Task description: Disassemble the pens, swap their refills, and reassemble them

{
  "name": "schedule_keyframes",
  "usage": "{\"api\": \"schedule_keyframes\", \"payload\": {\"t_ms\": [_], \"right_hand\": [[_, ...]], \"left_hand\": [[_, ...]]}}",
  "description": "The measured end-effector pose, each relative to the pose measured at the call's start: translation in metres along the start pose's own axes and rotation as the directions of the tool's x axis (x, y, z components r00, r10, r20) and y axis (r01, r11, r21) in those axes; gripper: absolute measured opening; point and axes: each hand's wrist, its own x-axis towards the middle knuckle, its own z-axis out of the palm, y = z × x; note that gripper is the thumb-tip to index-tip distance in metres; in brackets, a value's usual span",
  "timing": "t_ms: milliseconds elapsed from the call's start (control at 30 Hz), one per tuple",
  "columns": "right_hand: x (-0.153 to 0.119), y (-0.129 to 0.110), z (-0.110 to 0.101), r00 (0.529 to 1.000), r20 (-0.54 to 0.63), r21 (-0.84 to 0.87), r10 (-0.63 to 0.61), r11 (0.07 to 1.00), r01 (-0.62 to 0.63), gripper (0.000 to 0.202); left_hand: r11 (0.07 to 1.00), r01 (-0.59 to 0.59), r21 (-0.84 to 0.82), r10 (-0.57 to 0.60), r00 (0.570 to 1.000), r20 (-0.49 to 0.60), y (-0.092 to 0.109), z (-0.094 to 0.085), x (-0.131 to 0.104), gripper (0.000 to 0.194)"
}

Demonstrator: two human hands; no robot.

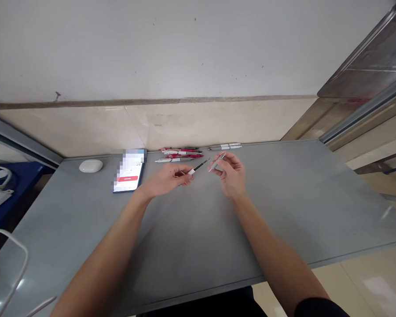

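Note:
Over the middle of the grey table, my left hand (173, 178) is closed on a white pen barrel (192, 171), from which a dark refill (202, 164) sticks out toward the upper right. Just to its right, my right hand (231, 172) pinches a silver-grey pen part (218, 163) between thumb and fingers. The refill's tip and the part in my right hand are close but look apart. Behind my left hand lies a loose group of red and white pens (181, 154). A few white and grey pens (226, 146) rest behind my right hand.
A phone (130, 171) with a lit, partly blurred screen lies left of my left hand. Farther left is a white oval case (91, 165). A white cable (24, 259) crosses the table's left front corner. The wall (185, 125) borders the table's (284, 189) back edge.

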Motion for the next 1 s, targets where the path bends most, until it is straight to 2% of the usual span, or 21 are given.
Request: {"api": "schedule_keyframes", "payload": {"t_ms": [367, 467, 633, 767, 1000], "right_hand": [[0.0071, 0.0068, -0.0035, 0.973, -0.232, 0.046, -0.007, 0.999, 0.018, 0.016], [0.0064, 0.0076, -0.0008, 0.971, -0.24, 0.032, -0.017, 0.999, 0.026, 0.016], [0.0062, 0.0072, 0.0001, 0.964, -0.263, 0.035, -0.044, 0.998, 0.056, 0.015], [0.0064, 0.0078, -0.0018, 0.966, -0.253, 0.012, -0.06, 0.998, 0.066, 0.014], [0.0059, 0.0092, -0.0017, 0.969, -0.243, -0.001, -0.045, 0.999, 0.046, 0.017]], "left_hand": [[0.996, -0.07, 0.048, 0.074, 0.993, -0.094, -0.0047, -0.0032, 0.0018, 0.024], [0.997, -0.075, 0.011, 0.076, 0.994, -0.081, -0.0061, -0.0038, 0.0028, 0.022], [0.999, -0.014, -0.038, 0.012, 0.998, -0.056, -0.0059, -0.0029, 0.0042, 0.018], [0.999, -0.046, -0.01, 0.045, 0.998, -0.042, -0.0045, -0.0021, 0.0055, 0.017], [0.995, -0.042, 0.096, 0.035, 0.997, 0.067, -0.002, 0.0, 0.0072, 0.02]]}}
